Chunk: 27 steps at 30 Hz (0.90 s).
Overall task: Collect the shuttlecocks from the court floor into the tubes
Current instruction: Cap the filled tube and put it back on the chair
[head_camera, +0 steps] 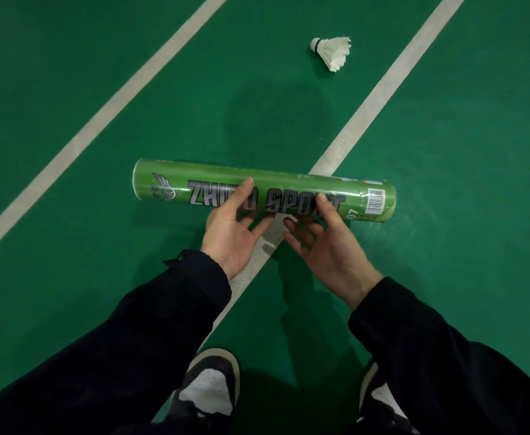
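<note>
1. The green tube (263, 191) lies crosswise in the air above the court floor (445, 215), borne on both hands near its middle. The left hand (230, 229) has its fingers (259, 227) spread wide beneath and its thumb on top; the right hand (329, 243) does the same. It is a loose cradle, not a firm clasp.
2. Risk: the tube is a smooth, glossy cylinder in shiny wrap, so it may roll off the open fingers and drop.
3. Risk: whether either end is capped cannot be told; tipped with an open end, it could spill any contents.
4. One shuttlecock (332, 53) lies on the floor well ahead, between two white lines (383, 89). Its white feather skirt looks frayed and frail, its cork round; a rough pinch may crush the feathers.
5. The floor is matt, finely textured green.
</note>
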Each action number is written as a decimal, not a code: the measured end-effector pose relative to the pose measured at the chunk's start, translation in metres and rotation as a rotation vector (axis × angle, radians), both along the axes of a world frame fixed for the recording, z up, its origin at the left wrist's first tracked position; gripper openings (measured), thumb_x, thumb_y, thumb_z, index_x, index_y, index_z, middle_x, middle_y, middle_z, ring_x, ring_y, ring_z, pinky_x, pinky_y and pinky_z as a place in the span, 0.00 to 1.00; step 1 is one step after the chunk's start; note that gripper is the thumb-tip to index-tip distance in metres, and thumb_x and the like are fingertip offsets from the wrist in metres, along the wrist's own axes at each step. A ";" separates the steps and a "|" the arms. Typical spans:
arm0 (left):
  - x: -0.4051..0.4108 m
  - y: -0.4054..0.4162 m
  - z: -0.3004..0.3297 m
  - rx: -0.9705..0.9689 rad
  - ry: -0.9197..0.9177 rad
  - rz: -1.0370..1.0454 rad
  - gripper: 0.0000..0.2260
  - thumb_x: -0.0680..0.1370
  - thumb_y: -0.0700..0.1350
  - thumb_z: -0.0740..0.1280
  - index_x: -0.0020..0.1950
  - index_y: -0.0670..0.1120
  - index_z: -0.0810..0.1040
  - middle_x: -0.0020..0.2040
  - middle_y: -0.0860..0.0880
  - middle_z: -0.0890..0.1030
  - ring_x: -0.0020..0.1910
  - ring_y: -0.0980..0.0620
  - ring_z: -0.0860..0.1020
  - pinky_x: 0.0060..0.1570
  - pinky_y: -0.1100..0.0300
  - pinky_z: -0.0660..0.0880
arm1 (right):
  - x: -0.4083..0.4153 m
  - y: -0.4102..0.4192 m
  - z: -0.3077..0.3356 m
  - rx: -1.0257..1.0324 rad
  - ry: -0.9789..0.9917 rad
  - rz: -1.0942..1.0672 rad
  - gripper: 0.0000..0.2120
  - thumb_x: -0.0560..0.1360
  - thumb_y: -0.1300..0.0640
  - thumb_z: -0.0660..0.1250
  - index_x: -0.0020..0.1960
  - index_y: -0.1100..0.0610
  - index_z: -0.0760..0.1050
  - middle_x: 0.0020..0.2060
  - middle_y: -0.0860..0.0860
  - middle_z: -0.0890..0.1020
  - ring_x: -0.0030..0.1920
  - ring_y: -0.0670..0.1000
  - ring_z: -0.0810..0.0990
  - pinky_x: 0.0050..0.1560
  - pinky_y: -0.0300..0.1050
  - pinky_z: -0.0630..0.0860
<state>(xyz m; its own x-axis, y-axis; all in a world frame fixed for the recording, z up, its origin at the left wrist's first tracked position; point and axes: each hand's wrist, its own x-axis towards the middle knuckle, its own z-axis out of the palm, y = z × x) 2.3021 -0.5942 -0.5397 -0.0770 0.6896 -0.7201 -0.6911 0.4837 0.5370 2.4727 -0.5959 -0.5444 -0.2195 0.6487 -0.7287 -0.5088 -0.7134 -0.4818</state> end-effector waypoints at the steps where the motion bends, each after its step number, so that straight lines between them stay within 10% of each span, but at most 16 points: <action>1: 0.000 0.000 0.000 -0.005 0.002 0.000 0.20 0.76 0.49 0.75 0.65 0.43 0.77 0.71 0.38 0.78 0.67 0.40 0.80 0.66 0.45 0.79 | 0.000 0.000 0.000 -0.009 -0.003 0.002 0.18 0.77 0.42 0.68 0.61 0.51 0.80 0.58 0.53 0.85 0.62 0.55 0.82 0.65 0.52 0.78; 14: -0.021 0.002 0.028 -0.024 0.016 -0.083 0.30 0.81 0.53 0.72 0.80 0.49 0.67 0.75 0.40 0.74 0.67 0.42 0.81 0.64 0.48 0.80 | 0.002 0.016 0.025 -0.049 0.061 -0.043 0.16 0.76 0.44 0.71 0.58 0.52 0.78 0.57 0.54 0.84 0.63 0.56 0.82 0.61 0.52 0.80; 27: -0.073 -0.058 0.398 -0.183 0.048 -0.049 0.21 0.81 0.52 0.71 0.70 0.45 0.73 0.71 0.40 0.78 0.68 0.42 0.80 0.65 0.47 0.79 | -0.047 -0.031 0.380 -0.240 0.071 0.046 0.19 0.75 0.40 0.71 0.59 0.51 0.77 0.58 0.51 0.82 0.62 0.54 0.82 0.59 0.48 0.80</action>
